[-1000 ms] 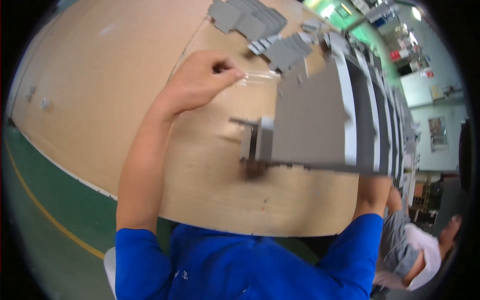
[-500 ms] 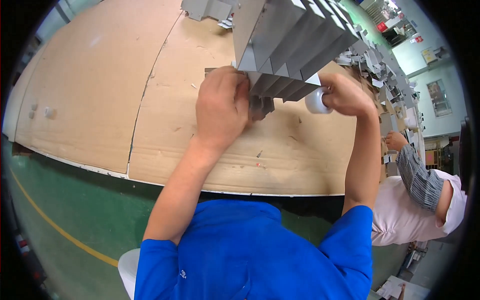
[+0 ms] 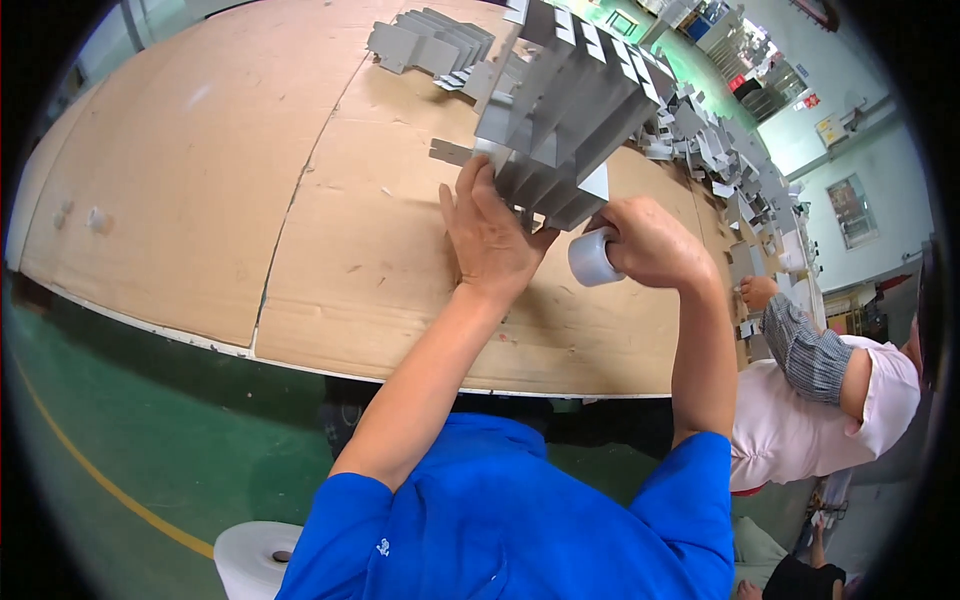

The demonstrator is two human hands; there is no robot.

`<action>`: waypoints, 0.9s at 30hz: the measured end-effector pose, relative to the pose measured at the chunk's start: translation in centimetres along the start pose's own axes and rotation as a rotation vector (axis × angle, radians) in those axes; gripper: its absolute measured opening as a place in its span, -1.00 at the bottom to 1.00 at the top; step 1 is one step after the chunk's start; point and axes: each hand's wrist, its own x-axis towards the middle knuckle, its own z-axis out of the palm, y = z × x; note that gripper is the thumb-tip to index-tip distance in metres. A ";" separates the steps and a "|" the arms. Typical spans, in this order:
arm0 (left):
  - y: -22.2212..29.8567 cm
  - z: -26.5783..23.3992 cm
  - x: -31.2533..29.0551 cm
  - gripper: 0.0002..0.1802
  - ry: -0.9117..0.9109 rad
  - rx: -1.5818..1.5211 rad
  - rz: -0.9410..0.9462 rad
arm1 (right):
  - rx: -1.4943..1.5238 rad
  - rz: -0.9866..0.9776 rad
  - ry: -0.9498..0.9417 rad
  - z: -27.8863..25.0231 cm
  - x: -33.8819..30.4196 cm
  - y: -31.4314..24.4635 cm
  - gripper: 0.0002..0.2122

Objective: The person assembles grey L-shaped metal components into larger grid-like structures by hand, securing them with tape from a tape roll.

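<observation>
A tall stack of grey folded sheet pieces (image 3: 565, 130) stands on the cardboard-covered table in front of me, its fins side by side. My left hand (image 3: 495, 240) is at its near left lower corner, fingers spread, with the fingertips and thumb touching the pieces. My right hand (image 3: 655, 242) is closed round a roll of clear film (image 3: 595, 257), just to the right of the stack's lower end. Its fingers are partly hidden behind the roll. A flat grey notched piece (image 3: 450, 151) sticks out left of the stack, beside my left fingertips.
More grey folded pieces (image 3: 425, 42) stand at the far side of the table (image 3: 200, 180). A heap of similar pieces (image 3: 700, 140) runs along the right. A person in pink (image 3: 820, 410) works at my right. A large white roll (image 3: 250, 555) stands at lower left.
My right hand and the roll have moved left and nearer to me. My left hand has shifted right, its fingers now spread. The stack appears lower and farther left in view.
</observation>
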 end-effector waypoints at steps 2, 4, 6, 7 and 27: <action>-0.8 -0.1 0.3 0.13 0.018 -0.011 0.021 | 0.173 -0.016 0.283 1.6 -0.5 -0.4 -0.72; -0.7 0.0 0.6 0.10 0.013 -0.026 0.026 | 0.099 -0.020 0.316 3.1 -1.2 -0.2 -0.72; -0.6 -0.3 0.6 0.04 0.015 -0.045 0.033 | 0.108 -0.028 0.466 4.4 -2.0 -1.1 -0.69; -0.6 -0.4 0.7 0.00 0.007 -0.056 0.039 | 0.070 -0.019 0.465 4.5 -2.2 -1.8 -0.66; -2.1 -2.0 1.1 -0.19 -0.106 -0.452 0.026 | -0.764 -0.401 0.403 -0.8 1.9 -12.3 -0.79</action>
